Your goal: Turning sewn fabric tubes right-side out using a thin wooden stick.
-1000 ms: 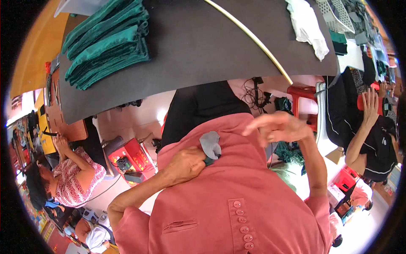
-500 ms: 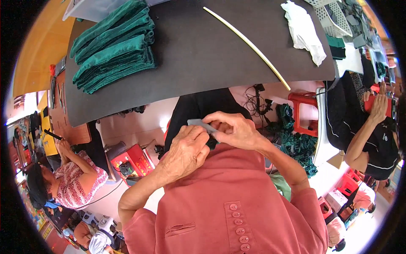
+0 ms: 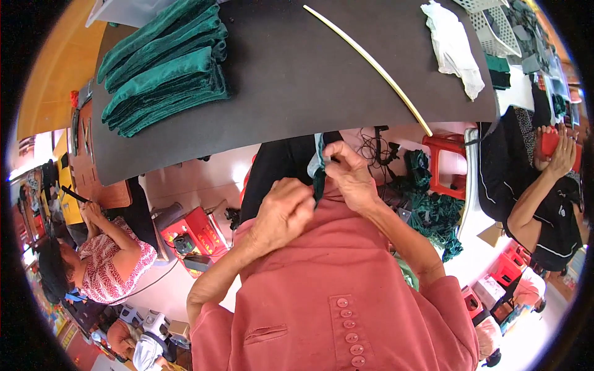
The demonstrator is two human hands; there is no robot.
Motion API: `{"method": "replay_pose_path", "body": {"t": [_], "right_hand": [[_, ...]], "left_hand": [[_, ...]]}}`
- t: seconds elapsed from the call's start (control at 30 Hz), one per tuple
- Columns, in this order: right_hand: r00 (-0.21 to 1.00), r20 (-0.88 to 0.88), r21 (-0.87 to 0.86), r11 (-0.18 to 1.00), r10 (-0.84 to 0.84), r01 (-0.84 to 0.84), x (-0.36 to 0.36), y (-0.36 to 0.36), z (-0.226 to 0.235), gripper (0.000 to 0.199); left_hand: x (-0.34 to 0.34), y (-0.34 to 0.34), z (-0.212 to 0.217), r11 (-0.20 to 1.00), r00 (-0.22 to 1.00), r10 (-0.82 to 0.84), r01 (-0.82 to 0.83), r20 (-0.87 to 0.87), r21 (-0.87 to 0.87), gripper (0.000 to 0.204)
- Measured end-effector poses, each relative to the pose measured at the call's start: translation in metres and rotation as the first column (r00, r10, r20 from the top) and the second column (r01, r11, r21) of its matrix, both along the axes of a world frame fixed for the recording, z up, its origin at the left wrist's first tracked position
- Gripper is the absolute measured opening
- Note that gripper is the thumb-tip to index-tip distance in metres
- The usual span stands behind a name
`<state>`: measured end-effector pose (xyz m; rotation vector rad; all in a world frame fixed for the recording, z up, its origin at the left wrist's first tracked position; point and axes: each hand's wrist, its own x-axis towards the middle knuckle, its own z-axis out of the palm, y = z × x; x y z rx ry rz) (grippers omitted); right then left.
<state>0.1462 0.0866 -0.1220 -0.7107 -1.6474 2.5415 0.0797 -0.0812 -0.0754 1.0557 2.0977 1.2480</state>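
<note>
Small grey-and-green fabric piece was at the hands, over the lap, just off the table's near edge.
Right hand had thumb and fingertips pinched on the piece; left hand was curled beside its lower end, grip hidden, can't tell. Containers: translucent plastic bin at top left, behind the folded green velvet stack, contents out of view. White perforated basket at top right, dark grey pieces in it. Red box low on the left, black item at it; inside or against, unclear.
</note>
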Motion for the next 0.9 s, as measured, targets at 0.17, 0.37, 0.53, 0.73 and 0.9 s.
{"method": "replay_pose_path", "body": {"t": [0.17, 0.37, 0.53, 0.73, 0.9], "right_hand": [[0.996, 0.068, 0.157, 0.986, 0.05, -0.06, -0.003, 0.001, 0.017, 0.012], [0.995, 0.069, 0.143, 0.986, 0.075, -0.084, -0.008, 0.002, 0.013, 0.024], [0.998, -0.05, 0.068, 0.997, 0.04, -0.037, -0.01, 0.0, 0.012, 0.034], [0.994, 0.01, 0.227, 0.968, 0.112, -0.112, -0.013, 0.0, 0.017, 0.041], [0.981, 0.138, 0.171, 0.972, 0.138, -0.161, -0.015, 0.006, 0.018, 0.038]], "left_hand": [[-0.006, 0.016, -0.004, 0.963, 0.961, 0.261, -0.266, 0.092, 0.042, 0.018], [-0.012, 0.026, -0.021, 0.957, 0.958, 0.288, -0.287, 0.018, -0.033, 0.017], [-0.016, 0.028, -0.025, 0.928, 0.874, 0.329, -0.369, 0.359, 0.048, 0.013], [-0.021, 0.03, -0.024, 0.974, 0.945, 0.225, -0.21, -0.239, 0.089, 0.012], [-0.017, 0.032, -0.019, 0.96, 0.956, 0.241, -0.26, 0.17, 0.104, 0.012]]}}
